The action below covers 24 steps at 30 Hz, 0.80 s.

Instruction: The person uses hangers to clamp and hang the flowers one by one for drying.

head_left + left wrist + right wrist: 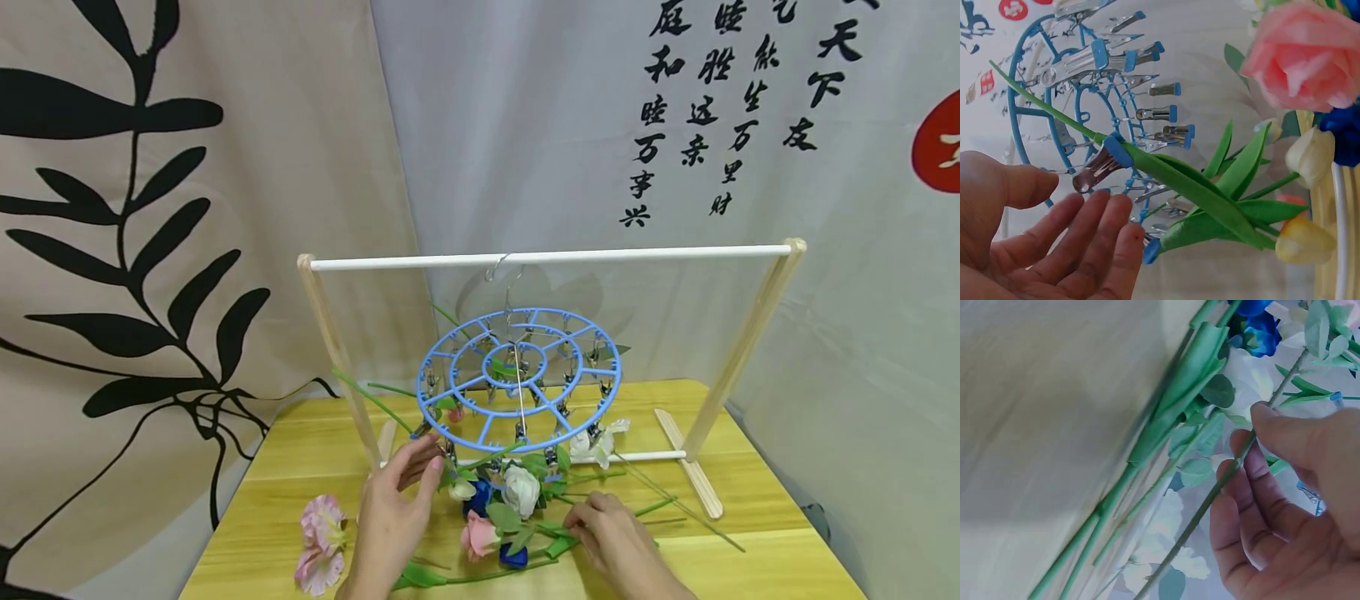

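Observation:
My left hand [401, 500] is raised at the left rim of a blue round clip hanger [487, 411], thumb and fingers apart. In the left wrist view a metal clip [1094, 174] with blue tips grips a green flower stem [1054, 112]; the fingertips are close beside this clip. My right hand [615, 537] is low over the table at the right of the flowers. In the right wrist view it pinches a thin stem [1200, 509] between thumb and fingers; the stem runs up toward leaves and a pink rose [1342, 312].
The hanger hooks over a white rod [637, 254] on a wooden stand [742, 350]. On the yellow wooden table [757, 567] lie a white rose [521, 490], a blue flower [513, 556], long green stems and pink ruffled flowers [321, 546]. A printed curtain [487, 125] hangs behind.

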Each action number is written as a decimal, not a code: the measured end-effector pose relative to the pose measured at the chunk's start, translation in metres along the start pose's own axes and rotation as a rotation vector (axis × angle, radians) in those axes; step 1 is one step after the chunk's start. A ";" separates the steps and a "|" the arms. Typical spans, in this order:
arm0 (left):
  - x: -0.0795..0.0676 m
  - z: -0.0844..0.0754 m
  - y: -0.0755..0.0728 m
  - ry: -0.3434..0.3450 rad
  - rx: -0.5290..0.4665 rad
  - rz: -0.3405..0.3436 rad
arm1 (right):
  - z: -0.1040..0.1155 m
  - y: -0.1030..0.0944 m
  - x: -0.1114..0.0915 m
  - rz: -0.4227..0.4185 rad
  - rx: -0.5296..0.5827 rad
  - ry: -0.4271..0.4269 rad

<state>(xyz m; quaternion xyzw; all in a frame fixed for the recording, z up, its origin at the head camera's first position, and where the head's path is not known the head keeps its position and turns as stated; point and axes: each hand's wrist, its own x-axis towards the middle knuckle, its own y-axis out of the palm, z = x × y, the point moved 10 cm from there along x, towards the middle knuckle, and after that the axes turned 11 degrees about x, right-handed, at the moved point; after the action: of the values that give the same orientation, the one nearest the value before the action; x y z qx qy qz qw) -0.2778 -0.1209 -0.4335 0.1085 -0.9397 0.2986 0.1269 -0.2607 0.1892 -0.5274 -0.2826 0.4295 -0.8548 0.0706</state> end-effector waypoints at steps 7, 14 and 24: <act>-0.016 -0.019 -0.016 0.159 0.112 -0.166 | 0.017 -0.010 0.002 -0.081 -0.052 -0.121; -0.039 -0.049 0.001 0.419 0.114 -0.157 | 0.042 -0.025 0.005 -0.154 -0.088 -0.209; -0.057 -0.062 0.078 0.573 0.312 0.232 | 0.075 -0.040 0.010 -0.203 -0.103 -0.312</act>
<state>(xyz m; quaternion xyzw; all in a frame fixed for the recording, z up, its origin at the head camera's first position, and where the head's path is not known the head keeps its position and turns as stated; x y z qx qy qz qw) -0.2349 -0.0149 -0.4439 -0.0693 -0.8150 0.4694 0.3327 -0.2231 0.1586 -0.4572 -0.4567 0.4260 -0.7802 0.0354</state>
